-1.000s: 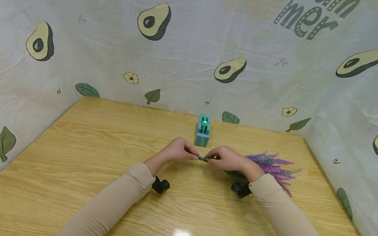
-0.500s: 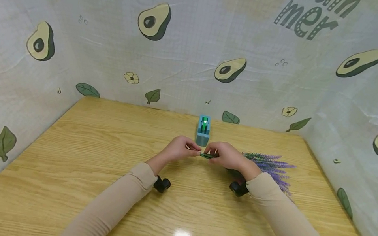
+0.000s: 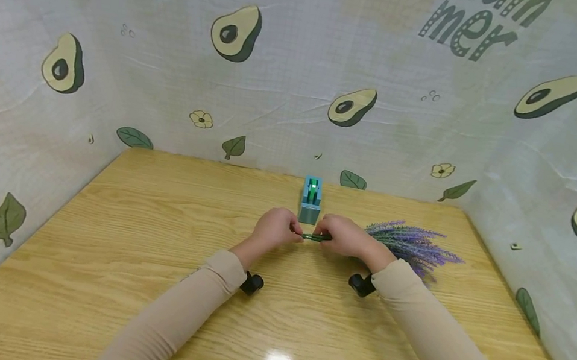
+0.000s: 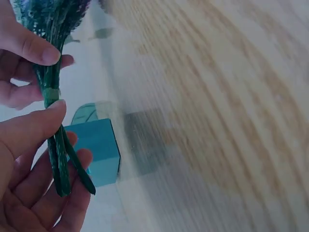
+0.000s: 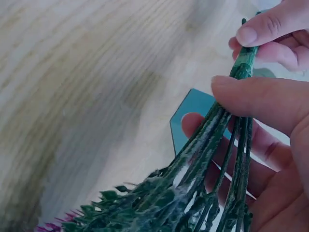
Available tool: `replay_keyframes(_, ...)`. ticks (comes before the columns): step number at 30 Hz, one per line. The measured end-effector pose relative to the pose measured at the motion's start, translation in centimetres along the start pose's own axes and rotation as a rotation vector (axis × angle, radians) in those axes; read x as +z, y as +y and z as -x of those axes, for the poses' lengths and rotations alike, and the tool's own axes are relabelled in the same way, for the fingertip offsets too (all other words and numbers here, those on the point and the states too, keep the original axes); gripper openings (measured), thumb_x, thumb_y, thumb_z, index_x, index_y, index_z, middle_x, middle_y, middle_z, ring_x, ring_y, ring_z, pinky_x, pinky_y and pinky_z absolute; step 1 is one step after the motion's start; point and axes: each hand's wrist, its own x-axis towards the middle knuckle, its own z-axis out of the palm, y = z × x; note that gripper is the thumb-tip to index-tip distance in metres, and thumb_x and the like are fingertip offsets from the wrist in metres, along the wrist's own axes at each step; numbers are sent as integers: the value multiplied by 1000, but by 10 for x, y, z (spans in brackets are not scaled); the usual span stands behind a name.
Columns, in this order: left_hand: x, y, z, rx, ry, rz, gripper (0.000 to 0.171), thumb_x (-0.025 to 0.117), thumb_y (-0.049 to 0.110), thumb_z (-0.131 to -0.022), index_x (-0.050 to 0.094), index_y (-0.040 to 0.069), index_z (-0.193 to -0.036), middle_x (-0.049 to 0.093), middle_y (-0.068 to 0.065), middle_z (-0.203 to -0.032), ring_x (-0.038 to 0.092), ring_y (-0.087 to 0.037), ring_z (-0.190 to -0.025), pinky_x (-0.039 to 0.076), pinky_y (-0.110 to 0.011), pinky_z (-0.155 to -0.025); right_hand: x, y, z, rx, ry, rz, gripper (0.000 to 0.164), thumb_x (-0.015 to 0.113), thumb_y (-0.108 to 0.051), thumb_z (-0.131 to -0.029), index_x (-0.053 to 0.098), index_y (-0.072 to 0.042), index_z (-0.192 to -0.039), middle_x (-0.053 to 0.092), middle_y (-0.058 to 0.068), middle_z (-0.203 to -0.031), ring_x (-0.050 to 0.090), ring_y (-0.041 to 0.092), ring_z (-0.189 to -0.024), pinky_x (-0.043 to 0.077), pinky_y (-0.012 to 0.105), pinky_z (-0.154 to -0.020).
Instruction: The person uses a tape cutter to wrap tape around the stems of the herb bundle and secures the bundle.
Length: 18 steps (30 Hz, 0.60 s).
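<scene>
A bunch of artificial lavender [image 3: 411,245], with purple flower spikes and green stems, is held off the table by both hands. My left hand [image 3: 274,227] pinches the lower stems between thumb and fingers. In the left wrist view the bare stem ends [image 4: 63,179] poke out past that thumb. Nearer the flowers, my right hand [image 3: 344,236] grips the stems, thumb on top and fingers beneath. Between the two thumbs a band of green tape [image 5: 245,60] wraps the stems. The flower heads point right, partly covered by the right wrist in the head view.
Just beyond the hands stands a blue tape dispenser [image 3: 309,213] with a green roll [image 3: 312,190] in it. The wooden table [image 3: 181,202] meets a hanging avocado-print cloth [image 3: 278,93] at its back and sides. Each wrist carries a black camera [image 3: 251,284].
The lavender bunch has turned about its stems, so its flower heads show a different side and spread. My left hand has rolled, its fingers more tucked in. Both hands sit slightly farther forward.
</scene>
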Motion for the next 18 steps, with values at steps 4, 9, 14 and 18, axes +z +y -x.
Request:
replay_keyframes(4, -2, -2, 0, 10, -24, 72, 7, 78, 20, -78, 75, 15, -75, 64, 8, -72, 54, -9, -66, 44, -23, -58, -1, 1, -1, 30, 14, 14, 15, 69, 2, -80, 70, -7, -92, 55, 1, -86, 52, 15, -74, 47, 32, -68)
replay_keyframes(9, -4, -6, -2, 44, -43, 146, 11, 75, 16, -81, 74, 10, -90, 68, 3, -83, 61, -10, -77, 49, -24, -68, 0, 3, -2, 44, 33, -14, 19, 68, 4, -81, 69, -6, -97, 64, 4, -94, 60, 22, -86, 50, 38, -77)
replay_keyframes(14, -3, -7, -4, 57, -44, 111, 9, 74, 15, -81, 75, 10, -89, 69, 3, -83, 61, -11, -79, 49, -24, -69, 1, 2, -5, 76, 15, -44, 18, 63, -2, -85, 68, -5, -102, 66, 5, -96, 61, 21, -89, 49, 38, -79)
replay_keyframes(18, -2, -8, -4, 49, -15, 88, 5, 76, 13, -80, 75, 10, -83, 67, 4, -78, 59, -10, -74, 48, -23, -67, 1, 3, -7, 64, 10, -64, 18, 60, -2, -86, 69, -3, -102, 66, 7, -97, 61, 21, -89, 50, 37, -79)
